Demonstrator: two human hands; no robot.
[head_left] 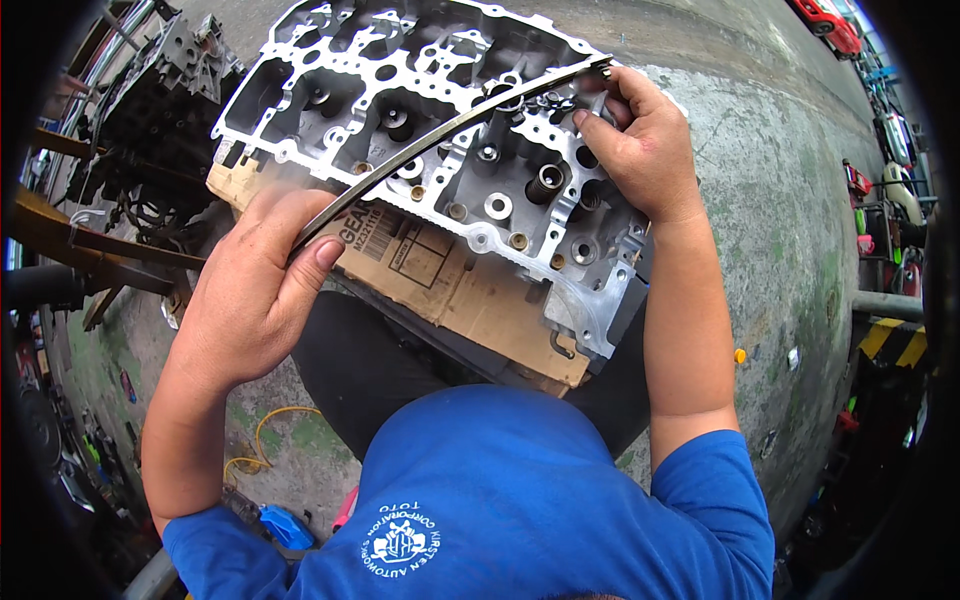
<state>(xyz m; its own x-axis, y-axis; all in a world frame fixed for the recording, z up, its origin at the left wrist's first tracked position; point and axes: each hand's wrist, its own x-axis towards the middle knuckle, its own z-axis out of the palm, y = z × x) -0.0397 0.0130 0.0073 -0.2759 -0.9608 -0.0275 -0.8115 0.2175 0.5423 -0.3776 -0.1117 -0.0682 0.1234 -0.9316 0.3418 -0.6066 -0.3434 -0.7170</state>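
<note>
The left hand [265, 270] is closed around the lower end of a long, thin metal bar [440, 132], its thumb lying along the near side and pointing up and to the right, the fingers curled over the far side. That forearm rises from the lower left, the elbow held out and the wrist turned inward.

The bar slants over a large metal engine part [590, 310] — from the left hand at its near edge up to the far right, where its tip meets the right hand [645, 145]. The right forearm comes almost straight up, and the hand bends to the left at the wrist. Its fingers and thumb are curled in toward each other, close together near the bar's end; blur there means I cannot tell just what they pinch.

The engine part lies tilted, with flattened cardboard [470, 320] under its near side, above dark trousers [345, 345] and a blue shirt [500, 470]. A dark engine [150, 110] stands to the left — well apart from both hands.
</note>
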